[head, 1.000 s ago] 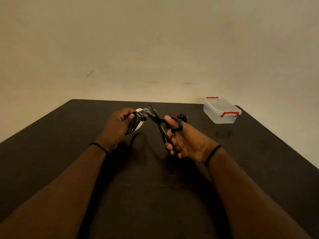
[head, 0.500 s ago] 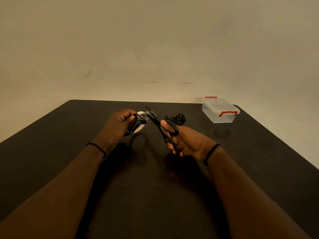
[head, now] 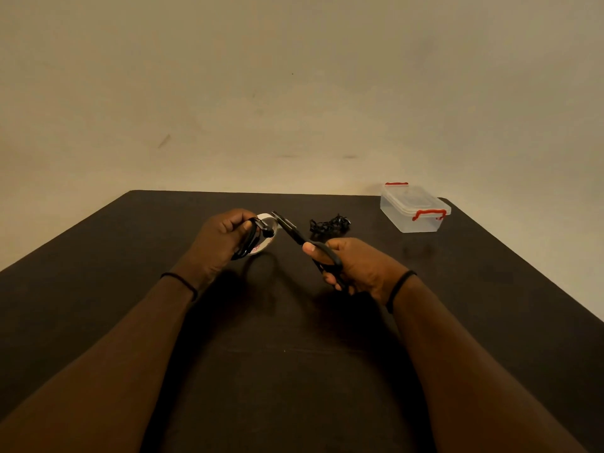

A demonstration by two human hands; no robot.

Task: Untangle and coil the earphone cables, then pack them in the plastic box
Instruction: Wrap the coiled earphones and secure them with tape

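Above table (head: pixel 137 282), hands (head: pixel 225 238) gripping coil (head: pixel 250 240), scissors (head: pixel 305 241).

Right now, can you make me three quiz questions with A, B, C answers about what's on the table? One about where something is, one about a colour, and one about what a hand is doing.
1. Where is the plastic box?
A. far right part of the table
B. near left corner
C. under the arms

2. What colour are the box's clips?
A. blue
B. green
C. red

3. What is the right hand doing?
A. resting flat on the table
B. holding black scissors
C. lifting the box lid

Answers:
1 A, the box sits far back on the right, beyond the loose tangled cable.
2 C, both clips on the clear box show red.
3 B, its fingers curl through the scissor handles, blades pointing toward the left hand, which grips a coiled cable.
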